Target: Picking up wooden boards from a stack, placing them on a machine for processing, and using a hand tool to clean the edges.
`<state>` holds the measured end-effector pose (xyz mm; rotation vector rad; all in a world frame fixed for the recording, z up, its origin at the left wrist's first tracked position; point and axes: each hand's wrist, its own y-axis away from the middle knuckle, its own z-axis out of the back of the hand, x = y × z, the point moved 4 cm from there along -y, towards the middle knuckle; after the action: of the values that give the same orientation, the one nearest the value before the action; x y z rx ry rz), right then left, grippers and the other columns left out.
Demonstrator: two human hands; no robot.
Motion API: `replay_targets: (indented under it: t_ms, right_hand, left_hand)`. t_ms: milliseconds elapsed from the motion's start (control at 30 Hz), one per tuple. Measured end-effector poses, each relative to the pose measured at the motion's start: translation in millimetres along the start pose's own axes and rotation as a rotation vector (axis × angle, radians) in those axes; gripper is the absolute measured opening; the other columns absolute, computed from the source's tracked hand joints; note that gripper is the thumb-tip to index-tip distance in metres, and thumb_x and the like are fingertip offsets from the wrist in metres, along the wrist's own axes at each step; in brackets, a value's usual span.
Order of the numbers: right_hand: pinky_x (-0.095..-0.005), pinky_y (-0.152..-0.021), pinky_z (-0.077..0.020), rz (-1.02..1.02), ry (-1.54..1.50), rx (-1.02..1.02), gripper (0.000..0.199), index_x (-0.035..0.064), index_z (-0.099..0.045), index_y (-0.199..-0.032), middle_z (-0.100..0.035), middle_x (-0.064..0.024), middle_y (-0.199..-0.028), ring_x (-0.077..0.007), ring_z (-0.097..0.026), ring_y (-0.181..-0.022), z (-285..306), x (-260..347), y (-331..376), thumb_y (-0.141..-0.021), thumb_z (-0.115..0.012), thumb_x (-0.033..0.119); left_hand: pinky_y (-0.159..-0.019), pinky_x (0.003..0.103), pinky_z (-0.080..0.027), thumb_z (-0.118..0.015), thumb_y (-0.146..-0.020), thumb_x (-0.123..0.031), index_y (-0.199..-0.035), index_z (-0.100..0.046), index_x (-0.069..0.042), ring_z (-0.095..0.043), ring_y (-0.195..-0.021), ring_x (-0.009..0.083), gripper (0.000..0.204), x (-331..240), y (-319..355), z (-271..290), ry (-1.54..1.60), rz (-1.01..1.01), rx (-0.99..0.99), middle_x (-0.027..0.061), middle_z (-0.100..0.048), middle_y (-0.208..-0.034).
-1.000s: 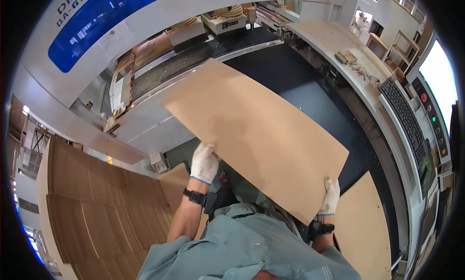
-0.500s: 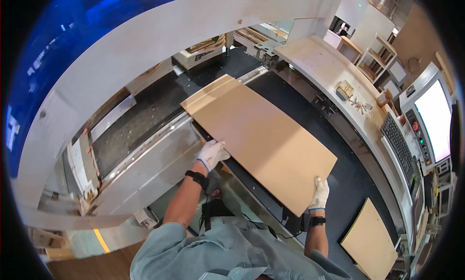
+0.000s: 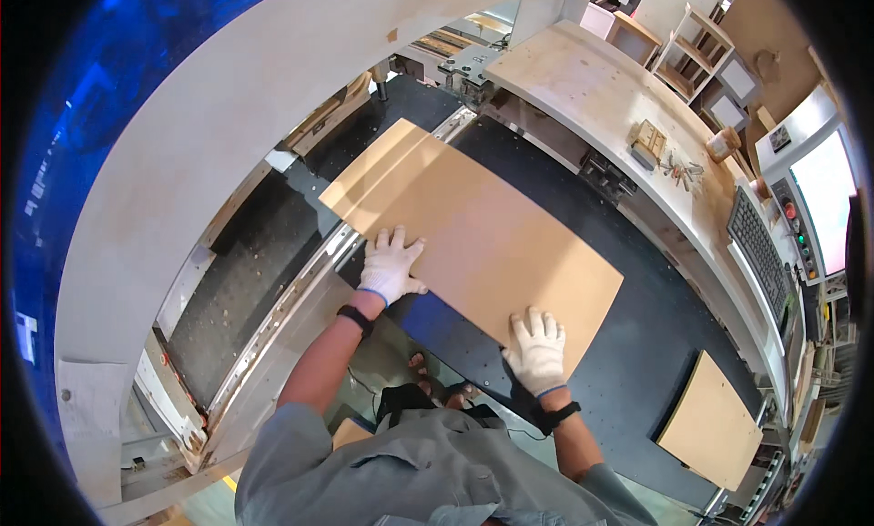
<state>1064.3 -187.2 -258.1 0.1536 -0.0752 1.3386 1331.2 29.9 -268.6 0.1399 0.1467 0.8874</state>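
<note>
A large tan wooden panel (image 3: 492,217) lies flat across the black machine table (image 3: 628,362), its far left end reaching over a metal rail (image 3: 300,289). My left hand (image 3: 390,267), in a white knit glove, presses on the panel's near edge toward its left end, fingers spread on top. My right hand (image 3: 537,348), gloved the same way, rests palm down on the near edge close to the right end, with its fingers apart. Both wrists wear black bands. Neither hand is wrapped around the panel.
A smaller tan panel (image 3: 710,424) lies at the right end of the table. On the curved bench (image 3: 564,62) beyond are a small wooden block (image 3: 648,144), loose metal bits (image 3: 681,173), a jar (image 3: 724,142), a keyboard (image 3: 758,244) and a monitor (image 3: 824,203). A white and blue machine housing (image 3: 173,153) arches on the left.
My right hand has gone from gripping the panel's right end to lying flat on its near edge. My left hand now spreads on top. The panel has shifted slightly away from me.
</note>
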Motion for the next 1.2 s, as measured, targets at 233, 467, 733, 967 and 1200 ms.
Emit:
replay_targets:
  t_ms: [233,467,733,967,1200]
  right_hand:
    - [-0.0636,-0.119,-0.0323,0.016,0.038,-0.124,0.075,0.0184,-0.058,-0.149,-0.047,-0.0162,-0.156,-0.0429,-0.041,-0.145,6.9,-63.0,-90.8,-0.081,-0.083,0.038]
    - [-0.0622,-0.122,-0.0299,0.007,0.041,-0.126,0.072,0.0187,-0.06,-0.15,-0.047,-0.0177,-0.16,-0.0455,-0.04,-0.147,6.1,-113.9,-145.8,-0.084,-0.08,0.038]
    - [-0.0632,-0.121,-0.0299,0.067,0.074,-0.124,0.072,0.0182,-0.062,-0.148,-0.047,-0.0175,-0.16,-0.0466,-0.042,-0.144,6.2,-110.1,-166.6,-0.082,-0.082,0.039]
    - [-0.0642,-0.121,-0.0327,0.183,0.121,-0.145,0.069,0.0231,-0.056,-0.152,-0.049,-0.0141,-0.16,-0.0457,-0.044,-0.143,-5.9,-78.6,-196.6,-0.088,-0.078,0.035]
    - [-0.0593,-0.117,-0.0389,0.279,0.282,-0.262,0.061,0.0262,-0.054,-0.154,-0.051,-0.0109,-0.159,-0.0419,-0.049,-0.142,-10.3,-81.0,-206.3,-0.096,-0.07,0.038]
  left_hand:
    - [-0.114,0.061,-0.038,-0.091,-0.068,-0.06,-0.156,-0.052,-0.031,-0.044,-0.143,0.0441,0.1,-16.9,-109.4,27.7,-0.009,-0.01,-0.056,0.017,-0.046,-0.156]
    - [-0.109,0.062,-0.045,-0.091,-0.068,-0.062,-0.155,-0.054,-0.031,-0.049,-0.14,0.0429,0.099,-35.4,-190.0,40.8,-0.003,0.02,0.005,0.0158,-0.049,-0.154]
    - [-0.107,0.058,-0.047,-0.094,-0.067,-0.058,-0.154,-0.056,-0.029,-0.052,-0.138,0.0415,0.099,-22.6,-202.4,52.4,0.007,-0.002,0.049,0.0158,-0.054,-0.149]
    - [-0.108,0.06,-0.045,-0.094,-0.064,-0.051,-0.148,-0.064,-0.027,-0.052,-0.135,0.0456,0.092,21.4,-211.7,36.8,0.072,-0.039,0.011,0.0183,-0.057,-0.143]
    - [-0.102,0.055,-0.055,-0.088,-0.071,-0.054,-0.135,-0.072,-0.016,-0.066,-0.124,0.0449,0.076,23.2,-190.2,60.9,0.029,-0.096,-0.121,0.0244,-0.067,-0.136]
